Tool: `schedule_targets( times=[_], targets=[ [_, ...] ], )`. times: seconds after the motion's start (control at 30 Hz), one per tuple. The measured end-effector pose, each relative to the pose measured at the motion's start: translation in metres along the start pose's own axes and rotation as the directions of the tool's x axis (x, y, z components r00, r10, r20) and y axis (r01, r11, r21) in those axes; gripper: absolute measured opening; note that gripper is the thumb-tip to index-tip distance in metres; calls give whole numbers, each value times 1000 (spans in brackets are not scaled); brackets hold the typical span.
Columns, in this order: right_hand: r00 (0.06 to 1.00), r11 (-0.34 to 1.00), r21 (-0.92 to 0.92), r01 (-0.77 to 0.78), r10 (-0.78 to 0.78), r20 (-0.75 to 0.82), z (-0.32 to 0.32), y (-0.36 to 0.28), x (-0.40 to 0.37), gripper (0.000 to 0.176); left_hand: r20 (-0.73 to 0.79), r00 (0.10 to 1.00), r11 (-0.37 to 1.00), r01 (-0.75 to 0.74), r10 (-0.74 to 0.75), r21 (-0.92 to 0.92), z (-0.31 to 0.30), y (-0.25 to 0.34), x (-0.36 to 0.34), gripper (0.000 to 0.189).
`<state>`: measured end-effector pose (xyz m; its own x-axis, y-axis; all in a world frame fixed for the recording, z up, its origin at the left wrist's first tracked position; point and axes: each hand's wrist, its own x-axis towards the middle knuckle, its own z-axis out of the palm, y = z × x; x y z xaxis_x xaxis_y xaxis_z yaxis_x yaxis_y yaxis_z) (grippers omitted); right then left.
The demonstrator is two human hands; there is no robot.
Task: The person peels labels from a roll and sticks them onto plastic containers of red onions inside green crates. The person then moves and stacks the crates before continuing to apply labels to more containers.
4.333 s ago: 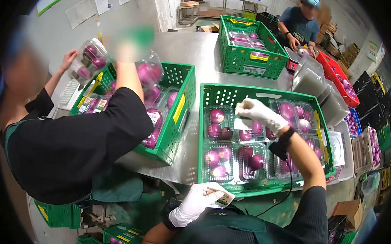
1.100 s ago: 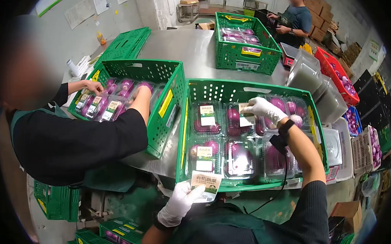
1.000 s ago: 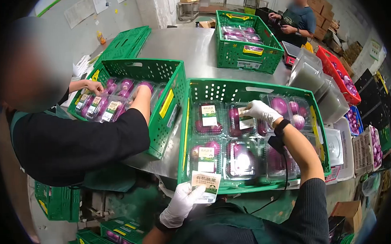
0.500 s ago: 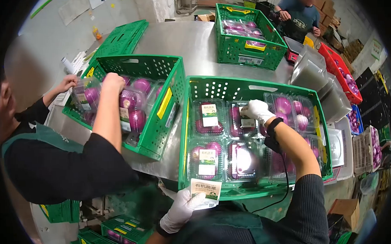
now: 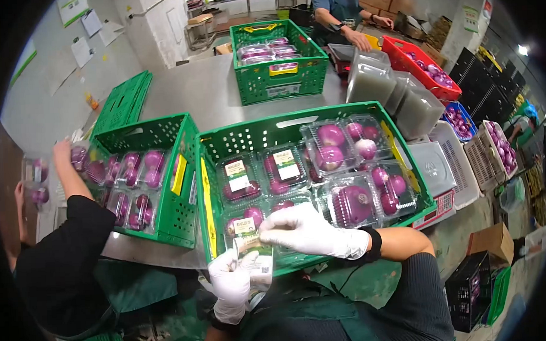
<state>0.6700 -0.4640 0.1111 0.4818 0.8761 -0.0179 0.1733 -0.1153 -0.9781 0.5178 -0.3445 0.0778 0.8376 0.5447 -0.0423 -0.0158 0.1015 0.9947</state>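
Observation:
My left hand point(image 5: 232, 286), in a white glove, grips a sheaf of printed labels point(image 5: 262, 268) at the near edge of a green crate point(image 5: 271, 123). My right hand point(image 5: 311, 230), also gloved, reaches over the crate; its thumb and forefinger pinch the top edge of a label there. Clear clamshell boxes of purple onions fill the crate. Labels show on the back-left box point(image 5: 237, 175), the box beside it point(image 5: 286, 164) and one partly behind my hands. Boxes at the right, such as a stacked one point(image 5: 330, 145), show no label on top.
At left, a co-worker's arm point(image 5: 74, 171) reaches over another green crate point(image 5: 180, 192) of boxed onions. A third crate point(image 5: 282, 89) stands at the back. Stacked clear tubs point(image 5: 372, 77), a red crate point(image 5: 395, 46) and a scale point(image 5: 434, 210) are at right.
My right hand has left a labelled box in the back row and come to the labels in my left hand. The view has turned right. The left co-worker holds a box farther left.

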Motion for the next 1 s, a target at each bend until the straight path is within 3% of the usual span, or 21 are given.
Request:
schedule_targets(
  times=[0.07, 0.13, 0.2, 0.23, 0.27, 0.33, 0.4, 0.47, 0.5, 0.57, 0.63, 0.67, 0.73, 0.77, 0.8, 0.83, 0.87, 0.9, 0.93, 1.0],
  targets=[
    [989, 981, 169, -97, 114, -97, -13, -1, -8, 16, 155, 988, 999, 12, -20, 52, 0, -11, -9, 17],
    [992, 943, 332, 16, 28, -127, -22, 15, -8, 19, 217, 976, 999, -11, 0, 48, -3, -33, -16, 19],
    [989, 936, 317, -150, 146, 37, -19, 20, -17, 24, 100, 990, 987, 109, -98, -116, 11, -4, -13, 23],
    [993, 976, 208, -62, 40, 109, -13, 22, -22, 25, 144, 988, 992, 70, -55, -106, 11, -1, -13, 25],
    [987, 939, 334, -80, 29, 155, -3, 21, -27, 23, 170, 980, 990, -120, 106, 72, 14, 0, -9, 24],
    [1000, 1000, -11, -9, 9, -16, -2, 13, -34, 17, 292, 875, 790, -477, 386, 387, 21, 2, 3, 24],
    [985, 989, -96, 113, -124, -119, 2, 13, -35, 16, 164, 958, 961, -253, 233, 113, 28, 6, 3, 21],
    [959, 973, -134, 189, -212, -188, 8, 11, -36, 15, 146, 987, 985, -47, 71, -164, 28, 13, 1, 19],
    [949, 969, -130, 212, -236, -208, 10, 8, -37, 15, 96, 987, 988, -120, 129, -94, 27, 10, 2, 12],
    [937, 969, -46, 243, -247, -249, 14, 10, -37, 13, 57, 995, 993, -76, 82, -87, 22, 2, -3, 12],
    [905, 946, -124, 299, -323, -277, 13, 16, -35, 12, 26, 996, 991, -77, 81, -107, 22, -4, -7, 15],
    [885, 931, -168, 323, -360, -294, 12, 17, -36, 12, 104, 994, 988, -12, 28, -152, 19, -6, -12, 20],
    [929, 978, 93, 184, -143, -340, -1, 8, -38, 12, 295, 921, 967, 243, -254, 72, -13, -21, -14, 23],
    [936, 989, 119, 84, -37, -350, -8, 4, -39, 12, 287, 933, 976, 199, -218, 92, -23, -20, -10, 35],
    [943, 991, 110, 72, -32, -331, -11, 0, -40, 13, 240, 967, 996, -91, 87, 7, -9, -6, -1, 46],
    [947, 986, -15, 166, -164, -275, -10, 3, -42, 13, 136, 967, 975, -220, 214, 28, 13, 13, 0, 52],
    [936, 953, -131, 272, -294, -193, -7, 4, -42, 14, 206, 957, 978, -209, 205, -2, 21, 19, 1, 53],
    [951, 964, -61, 257, -264, -163, -4, -1, -46, 14, 274, 942, 981, -194, 195, -31, 28, 25, 1, 54],
    [926, 948, -140, 285, -310, -216, -15, -4, -45, 14, 407, 902, 987, 102, -145, 127, 23, 14, -2, 41],
    [842, 920, -244, 307, -382, -381, -64, 13, -26, 15, 357, 896, 963, 265, -265, 51, 30, -13, -8, 30]
  ],
)
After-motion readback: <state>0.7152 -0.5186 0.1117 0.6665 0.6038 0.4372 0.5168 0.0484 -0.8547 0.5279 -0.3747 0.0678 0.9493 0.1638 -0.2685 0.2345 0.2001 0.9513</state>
